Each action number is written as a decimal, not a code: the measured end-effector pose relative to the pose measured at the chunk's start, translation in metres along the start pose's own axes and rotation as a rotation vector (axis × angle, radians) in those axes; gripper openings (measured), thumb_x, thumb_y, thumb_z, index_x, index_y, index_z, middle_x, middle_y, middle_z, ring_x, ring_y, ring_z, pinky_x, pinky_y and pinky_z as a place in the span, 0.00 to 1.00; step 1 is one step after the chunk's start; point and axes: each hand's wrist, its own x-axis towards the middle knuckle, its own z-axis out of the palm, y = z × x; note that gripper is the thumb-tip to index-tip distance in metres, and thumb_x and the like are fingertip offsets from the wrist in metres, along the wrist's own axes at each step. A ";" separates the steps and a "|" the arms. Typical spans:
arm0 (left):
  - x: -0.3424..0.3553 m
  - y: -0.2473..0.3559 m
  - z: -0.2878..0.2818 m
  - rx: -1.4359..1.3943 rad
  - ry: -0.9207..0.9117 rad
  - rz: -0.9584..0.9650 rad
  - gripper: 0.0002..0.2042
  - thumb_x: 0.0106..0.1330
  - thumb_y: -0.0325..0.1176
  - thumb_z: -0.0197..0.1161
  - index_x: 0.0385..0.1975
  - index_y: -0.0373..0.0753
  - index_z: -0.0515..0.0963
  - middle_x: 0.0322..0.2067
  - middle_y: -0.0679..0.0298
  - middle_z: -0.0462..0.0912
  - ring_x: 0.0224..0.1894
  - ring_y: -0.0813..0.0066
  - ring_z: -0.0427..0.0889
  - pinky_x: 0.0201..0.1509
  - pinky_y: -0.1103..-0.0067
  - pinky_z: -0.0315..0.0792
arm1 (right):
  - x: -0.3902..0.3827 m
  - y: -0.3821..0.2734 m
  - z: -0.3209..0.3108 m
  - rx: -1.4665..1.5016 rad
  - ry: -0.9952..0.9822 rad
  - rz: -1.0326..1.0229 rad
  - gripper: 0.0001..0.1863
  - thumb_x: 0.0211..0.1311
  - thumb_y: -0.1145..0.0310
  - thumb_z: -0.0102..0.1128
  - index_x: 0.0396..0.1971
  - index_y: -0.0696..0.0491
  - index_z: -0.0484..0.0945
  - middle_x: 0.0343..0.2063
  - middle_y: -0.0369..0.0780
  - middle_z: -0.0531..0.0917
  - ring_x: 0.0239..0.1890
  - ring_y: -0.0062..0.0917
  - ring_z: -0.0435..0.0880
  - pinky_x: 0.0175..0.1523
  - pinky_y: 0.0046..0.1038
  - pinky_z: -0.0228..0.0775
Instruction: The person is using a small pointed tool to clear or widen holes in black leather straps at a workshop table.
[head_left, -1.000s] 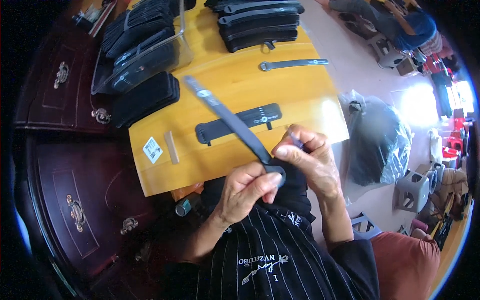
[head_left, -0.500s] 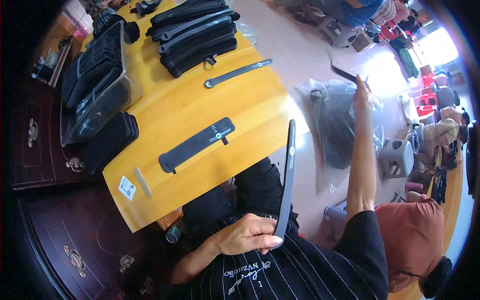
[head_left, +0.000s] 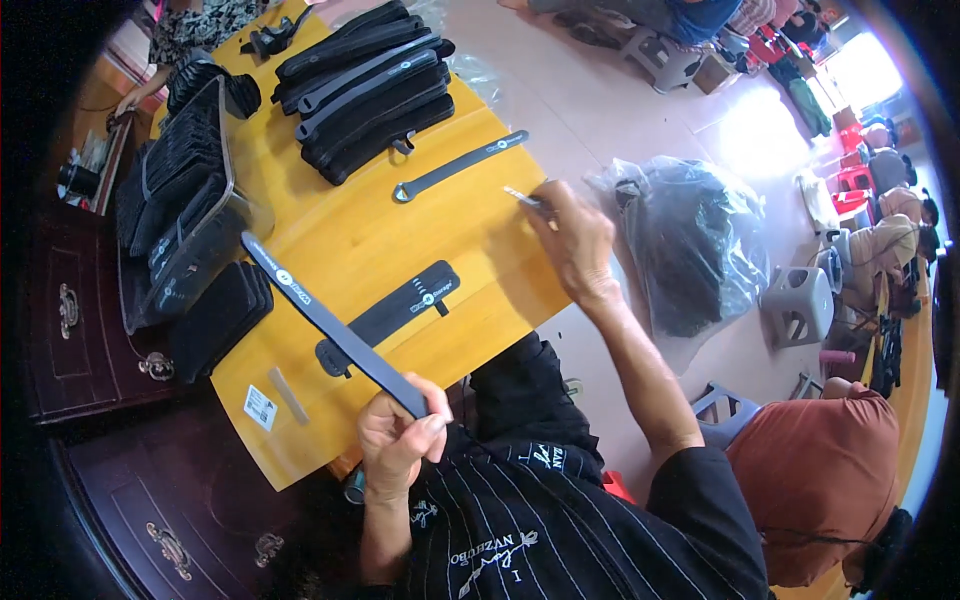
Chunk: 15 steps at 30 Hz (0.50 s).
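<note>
My left hand (head_left: 400,440) is closed on one end of a dark grey strap (head_left: 320,310), which slants up and left over the yellow table (head_left: 350,225). Beneath it lies a flat bundle of grey straps (head_left: 405,308) with small dark tabs. My right hand (head_left: 578,240) hovers above the table's right edge, fingers pinched around a small thin object (head_left: 522,197) with a pale, metallic-looking tip; its kind is unclear. Farther back, a single strap (head_left: 460,168) with a round end rests on the table.
Black and grey straps are piled (head_left: 375,95) at the back. A clear bin (head_left: 225,175) of black straps stands at left, beside a black stack (head_left: 222,318). A white label (head_left: 261,408) lies near the front. Right, on the floor, are a filled plastic bag (head_left: 690,250) and grey stool (head_left: 798,303).
My right hand has come in from far right to the table edge; the dark strip at its fingers no longer shows. My left hand moved left, swinging its strap from upright to slanting left.
</note>
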 end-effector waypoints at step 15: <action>0.010 -0.009 -0.015 -0.147 0.209 0.208 0.11 0.72 0.35 0.48 0.48 0.36 0.62 0.31 0.54 0.74 0.18 0.77 0.68 0.20 0.85 0.66 | 0.000 -0.043 0.074 0.064 -0.197 0.080 0.12 0.53 0.68 0.63 0.36 0.51 0.72 0.29 0.41 0.82 0.31 0.34 0.83 0.35 0.33 0.72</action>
